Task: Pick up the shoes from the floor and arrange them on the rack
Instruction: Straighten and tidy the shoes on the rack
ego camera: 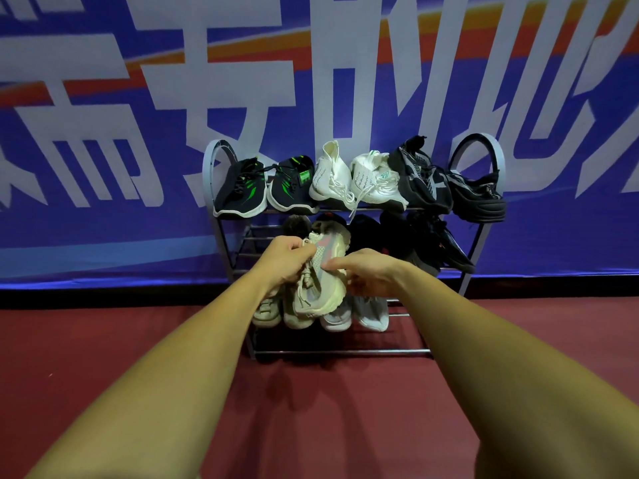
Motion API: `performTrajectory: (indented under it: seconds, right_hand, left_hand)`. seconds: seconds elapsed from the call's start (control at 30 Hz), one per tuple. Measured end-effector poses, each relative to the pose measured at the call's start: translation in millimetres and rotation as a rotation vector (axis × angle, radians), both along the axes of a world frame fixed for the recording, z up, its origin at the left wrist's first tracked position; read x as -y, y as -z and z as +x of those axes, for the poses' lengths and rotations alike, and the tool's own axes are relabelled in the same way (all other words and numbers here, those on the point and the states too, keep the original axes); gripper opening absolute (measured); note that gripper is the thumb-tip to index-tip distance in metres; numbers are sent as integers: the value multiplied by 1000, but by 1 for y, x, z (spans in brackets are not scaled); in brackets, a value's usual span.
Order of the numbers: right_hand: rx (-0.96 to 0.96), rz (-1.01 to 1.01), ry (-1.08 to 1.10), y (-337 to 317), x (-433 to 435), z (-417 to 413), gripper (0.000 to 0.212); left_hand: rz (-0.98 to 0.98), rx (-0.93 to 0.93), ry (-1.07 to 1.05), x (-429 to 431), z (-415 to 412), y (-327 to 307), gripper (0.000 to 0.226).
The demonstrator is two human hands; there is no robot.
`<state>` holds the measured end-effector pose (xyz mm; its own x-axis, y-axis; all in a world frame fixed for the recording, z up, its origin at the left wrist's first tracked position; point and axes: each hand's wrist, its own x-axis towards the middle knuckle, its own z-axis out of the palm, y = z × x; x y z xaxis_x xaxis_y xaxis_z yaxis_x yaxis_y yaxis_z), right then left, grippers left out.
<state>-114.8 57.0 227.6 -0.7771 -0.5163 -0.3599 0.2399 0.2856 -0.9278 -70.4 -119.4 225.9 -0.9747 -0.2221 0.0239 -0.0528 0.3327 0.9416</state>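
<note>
Item held: one beige knit sneaker, toe pointing down, heel up, with a pink-and-grey side panel. The left hand has its grip closed around the laces and tongue on the shoe's left side; the right hand has its grip closed on the shoe's right edge, fingers curled over the sole rim. The shoe hangs in front of the rack, between its middle and lower shelves, clear of the floor.

Just below the grip, lower shelf: a beige pair to the left and a light grey pair to the right, toes toward the viewer, partly hidden by the held shoe.

Just behind and above the grip, middle shelf: dark shoes, mostly in shadow; a black pair to the right is clearest.

Further above the grip, top shelf, left to right: a black pair with green marks, a white high-top pair, a black-and-grey pair, the last shoe overhanging the rack's right end.

Behind everything: a blue banner with large white characters and an orange stripe. Underfoot: dark red floor.
</note>
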Motion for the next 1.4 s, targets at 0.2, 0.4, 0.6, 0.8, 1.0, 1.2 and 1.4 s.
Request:
performTrajectory:
  seconds: [0.2, 0.4, 0.6, 0.8, 1.0, 1.2, 1.4]
  right_hand:
    - [-89, -33, 193, 2, 7, -7, 11]
    - [-62, -142, 289, 3, 15, -6, 14]
    - [-25, -315, 432, 6, 30, -10, 19]
    - [70, -484, 361, 4, 39, -6, 23]
    - [181, -709, 283, -5, 57, -4, 23]
    - [30, -118, 135, 9, 88, 2, 31]
    - [-59, -151, 127, 22, 122, -1, 18]
  left_hand:
    - [-68, -24, 70, -2, 0, -6, 14]
    - [-393, 138, -113, 12, 2, 3, 24]
    - [-216, 369, 56, 23, 13, 5, 28]
    - [106, 303, 72, 35, 15, 2, 26]
    - [227, 210, -153, 53, 1, 9, 29]
    - [85, 144, -300, 71, -1, 19, 37]
    - [-21, 163, -376, 99, -3, 31, 45]
